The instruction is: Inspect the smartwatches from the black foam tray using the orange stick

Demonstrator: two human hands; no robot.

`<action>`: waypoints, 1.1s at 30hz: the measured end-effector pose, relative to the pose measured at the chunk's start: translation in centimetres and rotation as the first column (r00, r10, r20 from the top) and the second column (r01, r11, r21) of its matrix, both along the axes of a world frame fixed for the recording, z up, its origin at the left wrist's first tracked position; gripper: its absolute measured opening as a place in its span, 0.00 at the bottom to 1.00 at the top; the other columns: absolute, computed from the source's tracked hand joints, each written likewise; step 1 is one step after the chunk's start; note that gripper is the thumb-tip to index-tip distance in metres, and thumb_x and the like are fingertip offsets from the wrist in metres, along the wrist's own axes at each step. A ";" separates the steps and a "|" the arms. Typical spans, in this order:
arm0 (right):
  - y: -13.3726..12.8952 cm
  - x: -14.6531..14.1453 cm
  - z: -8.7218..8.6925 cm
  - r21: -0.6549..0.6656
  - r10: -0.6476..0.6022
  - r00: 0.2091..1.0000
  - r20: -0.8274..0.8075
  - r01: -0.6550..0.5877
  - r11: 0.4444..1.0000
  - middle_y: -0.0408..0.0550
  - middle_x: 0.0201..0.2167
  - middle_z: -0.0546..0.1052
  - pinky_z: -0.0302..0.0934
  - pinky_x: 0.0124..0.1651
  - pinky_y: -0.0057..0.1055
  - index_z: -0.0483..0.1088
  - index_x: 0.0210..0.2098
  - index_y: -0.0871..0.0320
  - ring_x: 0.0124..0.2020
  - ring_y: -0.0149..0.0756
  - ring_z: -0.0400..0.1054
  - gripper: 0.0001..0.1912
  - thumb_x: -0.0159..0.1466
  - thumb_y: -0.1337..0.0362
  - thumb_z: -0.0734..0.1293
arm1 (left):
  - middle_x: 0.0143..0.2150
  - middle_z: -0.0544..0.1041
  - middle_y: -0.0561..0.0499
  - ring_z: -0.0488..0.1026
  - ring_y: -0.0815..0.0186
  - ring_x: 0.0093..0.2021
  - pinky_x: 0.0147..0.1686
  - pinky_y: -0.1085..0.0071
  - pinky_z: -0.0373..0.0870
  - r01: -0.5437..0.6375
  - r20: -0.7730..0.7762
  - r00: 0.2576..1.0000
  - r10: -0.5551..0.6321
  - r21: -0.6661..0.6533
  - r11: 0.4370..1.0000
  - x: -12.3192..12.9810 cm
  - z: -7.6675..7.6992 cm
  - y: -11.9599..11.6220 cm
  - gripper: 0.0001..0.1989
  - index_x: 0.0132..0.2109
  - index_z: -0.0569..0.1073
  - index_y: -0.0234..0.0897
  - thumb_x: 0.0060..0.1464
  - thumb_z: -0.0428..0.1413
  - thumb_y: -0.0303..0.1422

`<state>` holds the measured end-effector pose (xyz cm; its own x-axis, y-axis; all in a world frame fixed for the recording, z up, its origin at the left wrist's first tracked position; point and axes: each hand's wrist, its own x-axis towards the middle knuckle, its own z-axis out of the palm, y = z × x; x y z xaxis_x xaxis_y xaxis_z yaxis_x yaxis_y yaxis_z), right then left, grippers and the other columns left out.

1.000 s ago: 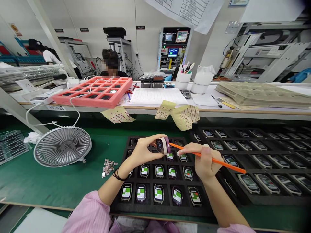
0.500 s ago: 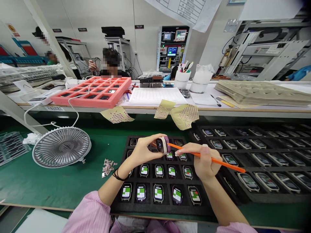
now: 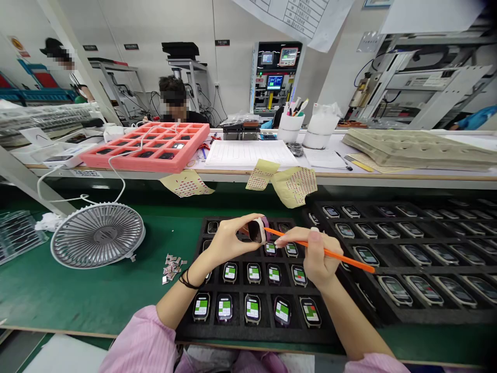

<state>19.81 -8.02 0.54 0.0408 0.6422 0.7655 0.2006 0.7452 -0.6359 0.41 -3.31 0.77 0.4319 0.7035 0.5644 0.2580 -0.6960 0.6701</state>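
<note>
My left hand (image 3: pixel 233 237) is closed around a smartwatch case (image 3: pixel 256 231), fingers above and thumb below, its dark screen facing left. A purple part shows at its far side. In my right hand (image 3: pixel 321 255) is a thin orange stick (image 3: pixel 347 259), held like a pen, with its tip at the right side of the watch. Whether it is a pen or a pry tool I cannot tell. Beneath both hands lies a black foam tray (image 3: pixel 243 290) whose compartments hold several watch cases, many with lit green-and-white screens.
Another black tray (image 3: pixel 373 290) of watches lies at right. A grey fan (image 3: pixel 99 235) and a pile of small metallic pieces (image 3: pixel 172 268) are on the green table at left. On the shelf ahead stand a pink foam tray (image 3: pixel 135 163) and pen cup (image 3: pixel 291 124). A co-worker (image 3: pixel 174 101) sits beyond.
My right hand and the orange stick have shifted slightly left toward the watch. The watch's screen has gone from lit to dark. The seated co-worker's raised hand is out of sight.
</note>
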 end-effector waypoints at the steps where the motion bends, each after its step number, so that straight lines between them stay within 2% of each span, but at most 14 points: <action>1: 0.1 0.0 0.0 -0.029 0.006 1.000 -0.022 -0.007 1.000 0.47 0.23 0.80 0.69 0.29 0.37 0.79 0.30 0.55 0.24 0.38 0.75 0.25 0.71 0.57 0.54 | 0.45 0.81 0.50 0.79 0.65 0.37 0.37 0.72 0.78 0.001 -0.003 1.000 -0.001 -0.012 1.000 0.0 0.0 0.1 0.24 0.52 0.74 0.37 0.44 0.61 0.25; 4: 1.1 -0.3 0.0 -0.140 0.020 0.984 -0.174 -0.045 0.989 0.47 0.23 0.79 0.70 0.31 0.38 0.77 0.32 0.55 0.22 0.38 0.74 0.25 0.71 0.52 0.54 | 0.49 0.79 0.47 0.78 0.63 0.43 0.36 0.72 0.78 -0.016 -0.021 1.000 0.015 -0.023 1.000 -0.1 -0.1 0.4 0.25 0.53 0.73 0.37 0.45 0.62 0.25; 6: 2.0 -0.6 -0.3 -0.253 0.028 0.972 -0.234 -0.089 0.963 0.48 0.26 0.80 0.71 0.35 0.38 0.73 0.29 0.56 0.26 0.38 0.75 0.24 0.70 0.50 0.56 | 0.53 0.77 0.45 0.75 0.60 0.49 0.37 0.71 0.78 -0.049 -0.050 0.997 0.050 0.022 0.999 -0.2 -0.3 0.7 0.24 0.52 0.73 0.37 0.45 0.62 0.25; 9: 3.5 -1.1 -1.2 -0.459 0.098 0.978 -0.183 -0.173 0.872 0.49 0.32 0.80 0.71 0.39 0.37 0.64 0.25 0.56 0.33 0.39 0.75 0.19 0.64 0.49 0.66 | 0.54 0.74 0.43 0.71 0.56 0.53 0.39 0.66 0.78 -0.117 -0.140 0.981 0.132 0.112 0.987 -0.3 -0.7 1.0 0.20 0.49 0.74 0.37 0.45 0.62 0.26; 12: 4.3 -1.6 -2.0 -0.559 0.208 0.969 -0.135 -0.248 0.791 0.45 0.33 0.77 0.68 0.36 0.34 0.56 0.25 0.54 0.31 0.36 0.71 0.24 0.54 0.53 0.75 | 0.51 0.74 0.44 0.71 0.56 0.51 0.40 0.62 0.77 -0.152 -0.209 0.961 0.180 0.140 0.978 -0.2 -1.0 0.9 0.19 0.48 0.74 0.38 0.46 0.62 0.26; 15: 4.4 -1.8 -2.0 -0.581 0.264 0.944 -0.200 -0.331 0.744 0.41 0.30 0.75 0.64 0.31 0.30 0.53 0.25 0.54 0.26 0.31 0.67 0.27 0.51 0.55 0.77 | 0.50 0.74 0.45 0.72 0.57 0.50 0.41 0.63 0.77 -0.125 -0.196 0.970 0.143 0.106 0.987 -0.1 -1.0 0.6 0.21 0.51 0.72 0.39 0.48 0.63 0.28; 19: 4.2 -1.8 -1.2 -0.577 0.287 0.880 -0.378 -0.466 0.671 0.39 0.27 0.72 0.61 0.30 0.27 0.53 0.25 0.54 0.27 0.29 0.65 0.27 0.50 0.57 0.78 | 0.52 0.73 0.45 0.71 0.57 0.52 0.41 0.65 0.76 -0.081 -0.111 0.990 0.085 0.046 0.996 0.0 -0.8 0.3 0.25 0.55 0.70 0.41 0.49 0.65 0.35; 21: 4.2 -1.8 -1.0 -0.573 0.285 0.863 -0.416 -0.493 0.654 0.38 0.27 0.71 0.60 0.30 0.26 0.53 0.25 0.55 0.27 0.28 0.64 0.27 0.49 0.59 0.78 | 0.52 0.73 0.45 0.71 0.57 0.53 0.43 0.64 0.76 -0.074 -0.096 0.992 0.077 0.041 0.996 -0.1 -0.7 0.3 0.25 0.54 0.70 0.40 0.49 0.66 0.35; 28: 4.0 -1.8 -0.9 -0.578 0.260 0.870 -0.420 -0.477 0.662 0.39 0.28 0.72 0.62 0.30 0.26 0.53 0.25 0.55 0.28 0.29 0.66 0.27 0.48 0.60 0.79 | 0.53 0.73 0.45 0.71 0.57 0.53 0.39 0.66 0.77 -0.081 -0.091 0.992 0.083 0.027 0.996 0.0 -0.5 0.2 0.23 0.53 0.71 0.41 0.50 0.65 0.34; 33: 4.3 -1.5 -1.0 -0.560 0.247 0.859 -0.448 -0.485 0.671 0.38 0.26 0.70 0.67 0.32 0.28 0.53 0.24 0.55 0.28 0.29 0.66 0.25 0.54 0.57 0.76 | 0.52 0.75 0.45 0.73 0.60 0.50 0.36 0.70 0.78 -0.087 -0.010 0.996 0.087 -0.061 0.994 -0.2 0.0 0.1 0.22 0.53 0.72 0.40 0.50 0.64 0.32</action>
